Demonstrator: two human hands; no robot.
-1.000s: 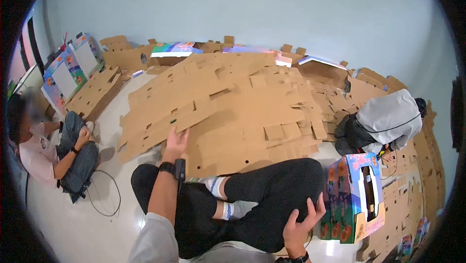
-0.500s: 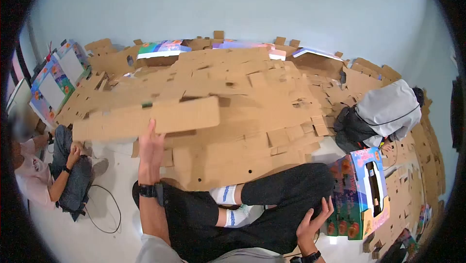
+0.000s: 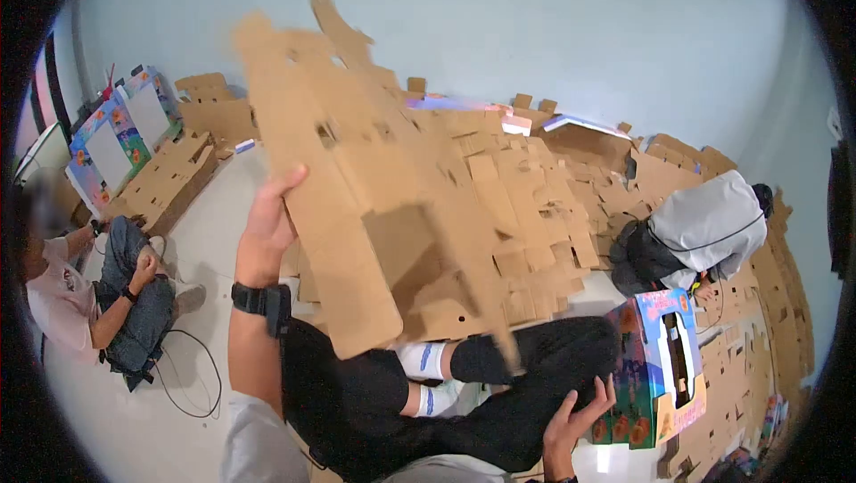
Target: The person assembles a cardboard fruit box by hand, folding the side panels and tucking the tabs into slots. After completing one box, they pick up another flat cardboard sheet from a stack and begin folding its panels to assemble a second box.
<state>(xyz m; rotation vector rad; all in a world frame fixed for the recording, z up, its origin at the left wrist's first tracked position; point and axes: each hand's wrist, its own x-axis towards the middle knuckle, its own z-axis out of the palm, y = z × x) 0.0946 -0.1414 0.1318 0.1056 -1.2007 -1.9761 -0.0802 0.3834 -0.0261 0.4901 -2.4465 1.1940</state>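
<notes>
In the head view, my left hand (image 3: pixel 270 215) is closed on the left edge of a large die-cut cardboard sheet (image 3: pixel 316 189). The sheet is raised and tilted in front of me, with slots, a wide opening and a narrow strip along its far side; it is slightly blurred. My right hand (image 3: pixel 575 421) rests by my right knee, fingers apart, holding nothing. Close beside it stands a colorful printed carton (image 3: pixel 637 376) with a cut-out in its white-and-blue front. Behind the raised sheet lies a wide pile of flat cardboard sheets (image 3: pixel 526 189).
A person (image 3: pixel 89 305) sits on the floor at left near a black cable (image 3: pixel 218 385). Another person in a grey top (image 3: pixel 704 224) bends over cardboard at right. Printed panels (image 3: pixel 111 144) lean at the far left. More cut cardboard (image 3: pixel 740 322) lies along the right.
My left hand has swung the cardboard from nearly level and edge-on to a steep, upright tilt, exposing its broad face. My right hand stays by the knee.
</notes>
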